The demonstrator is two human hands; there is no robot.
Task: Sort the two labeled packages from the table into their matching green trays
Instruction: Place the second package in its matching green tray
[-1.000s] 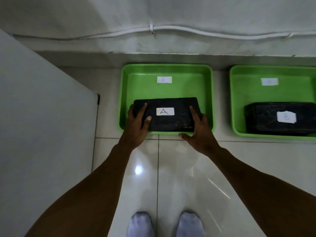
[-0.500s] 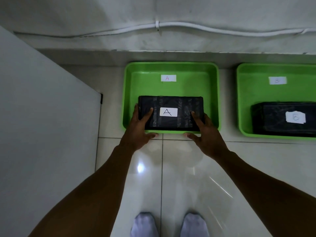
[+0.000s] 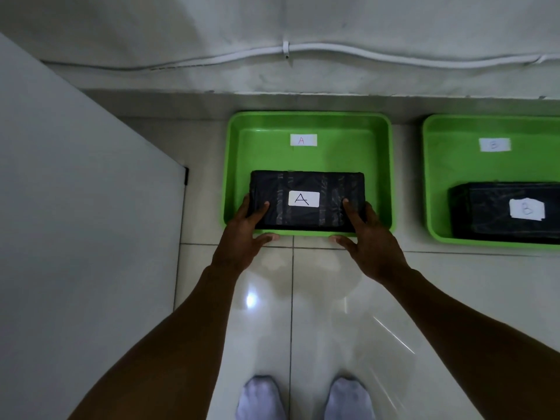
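While both hands grip its near corners, the black package marked A (image 3: 306,199) lies inside the left green tray (image 3: 233,165), close to that tray's near wall. The left hand (image 3: 245,234) has its fingers curled over the package's left end with one fingertip on the top face, and its thumb reaches along the outside of the tray's near rim. The right hand (image 3: 368,237) mirrors it: fingers lie on the package's right end and top, thumb stretched along the near rim. Whether the package rests fully on the tray floor or is held just off it cannot be told. A white label reading A (image 3: 303,140) sits on the tray floor beyond the package, uncovered.

To the right, apart from the first tray, stands a second green tray (image 3: 430,177), cut off by the frame edge. It holds another black package marked B (image 3: 497,207) against its near wall, and a label reading B (image 3: 494,144) lies on its floor farther back.

Both trays sit on a glossy tiled floor (image 3: 303,298) beside a grey wall (image 3: 181,25), along which a white cable (image 3: 333,50) runs. A pale flat panel (image 3: 75,207) fills the left side, its corner near the left tray. Two feet in light socks (image 3: 260,398) show at the bottom edge.
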